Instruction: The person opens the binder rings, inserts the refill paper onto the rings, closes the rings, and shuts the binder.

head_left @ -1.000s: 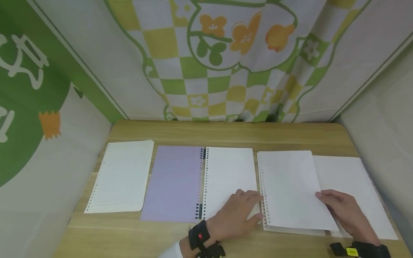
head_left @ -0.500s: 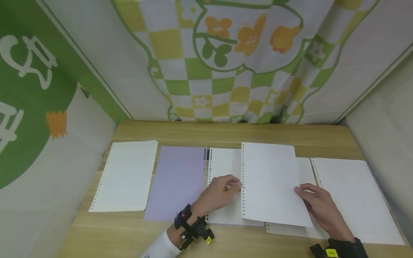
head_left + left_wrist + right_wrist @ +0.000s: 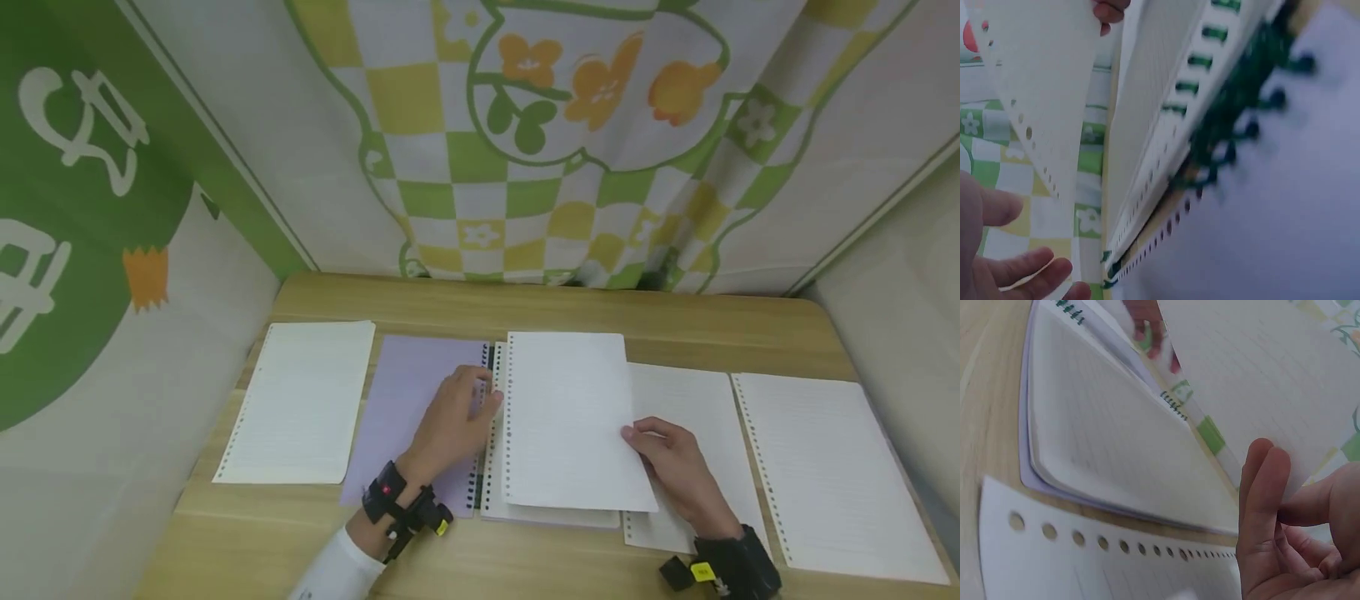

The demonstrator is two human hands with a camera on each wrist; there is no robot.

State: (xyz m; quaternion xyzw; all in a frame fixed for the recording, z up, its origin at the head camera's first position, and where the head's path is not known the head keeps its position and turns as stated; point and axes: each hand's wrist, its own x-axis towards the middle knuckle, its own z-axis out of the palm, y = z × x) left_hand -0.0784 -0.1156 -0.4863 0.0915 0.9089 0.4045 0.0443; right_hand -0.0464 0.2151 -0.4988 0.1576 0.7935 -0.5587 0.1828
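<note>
My right hand (image 3: 678,467) pinches the right edge of a lined loose-leaf sheet (image 3: 573,417) with a row of punched holes down its left side. The sheet is lifted over the ring-bound notebook (image 3: 1129,431) and hides most of its lined page. My left hand (image 3: 453,421), fingers apart, hovers over the notebook's purple cover (image 3: 405,400), beside the sheet's holed edge. In the left wrist view its fingers (image 3: 1029,269) hold nothing. Green binder rings (image 3: 1229,119) stand along the notebook's spine, and some page holes have green rings through them.
A lined loose-leaf stack (image 3: 300,408) lies at the far left of the wooden table (image 3: 555,558). To the right are another punched sheet (image 3: 690,400) and a further one (image 3: 832,467). A patterned curtain (image 3: 487,200) hangs behind the table's back edge.
My right hand has carried the sheet leftward from the pile on the right to over the notebook. My left hand has moved left, from the notebook's page to above its purple cover.
</note>
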